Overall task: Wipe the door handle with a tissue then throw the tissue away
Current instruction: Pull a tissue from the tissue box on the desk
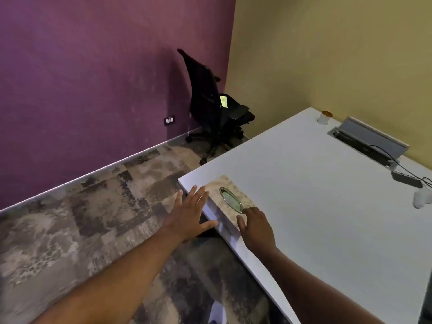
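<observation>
Both hands (190, 215) outstretched over tissue box (230, 199)

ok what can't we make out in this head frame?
- Door handle: not in the head view at all.
- Tissue box: near end hidden under the right hand; no tissue shows at the slot.
- Cup: too small to read its contents.
- White object: cut by the right edge.
- Left hand: palm hidden.

Purple wall (93, 78), blk chair (210, 106), wht desk (327, 206)
</observation>
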Available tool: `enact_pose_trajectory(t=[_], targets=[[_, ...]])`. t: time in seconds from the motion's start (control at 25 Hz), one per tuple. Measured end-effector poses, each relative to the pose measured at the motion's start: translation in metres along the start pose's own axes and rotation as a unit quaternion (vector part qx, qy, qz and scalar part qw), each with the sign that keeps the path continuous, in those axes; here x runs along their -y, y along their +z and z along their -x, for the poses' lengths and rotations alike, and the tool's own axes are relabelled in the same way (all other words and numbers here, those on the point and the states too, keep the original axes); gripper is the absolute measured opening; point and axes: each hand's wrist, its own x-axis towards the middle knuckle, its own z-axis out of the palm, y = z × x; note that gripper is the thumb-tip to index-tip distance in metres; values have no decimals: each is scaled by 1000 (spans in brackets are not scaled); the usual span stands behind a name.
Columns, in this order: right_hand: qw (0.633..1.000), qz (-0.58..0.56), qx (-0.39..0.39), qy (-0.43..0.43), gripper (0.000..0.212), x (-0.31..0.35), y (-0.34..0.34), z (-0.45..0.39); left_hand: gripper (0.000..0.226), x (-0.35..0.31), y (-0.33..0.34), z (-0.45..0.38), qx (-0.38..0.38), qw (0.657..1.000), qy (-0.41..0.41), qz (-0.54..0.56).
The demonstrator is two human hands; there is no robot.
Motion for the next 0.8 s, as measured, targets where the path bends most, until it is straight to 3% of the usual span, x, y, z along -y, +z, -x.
enact_pose_trajectory(t=[0.24, 0.48, 0.8], targets=[[998, -14, 65, 22, 32, -28, 26, -27, 103, -7, 27, -70, 71, 997, -10, 13], [999, 22, 25, -15, 31, -35, 34, -54, 95, -11, 47, -110, 148, 987, -56, 36], [999, 1, 45, -18, 40, -16, 41, -99, 91, -13, 56, -109, 129, 989, -56, 35]])
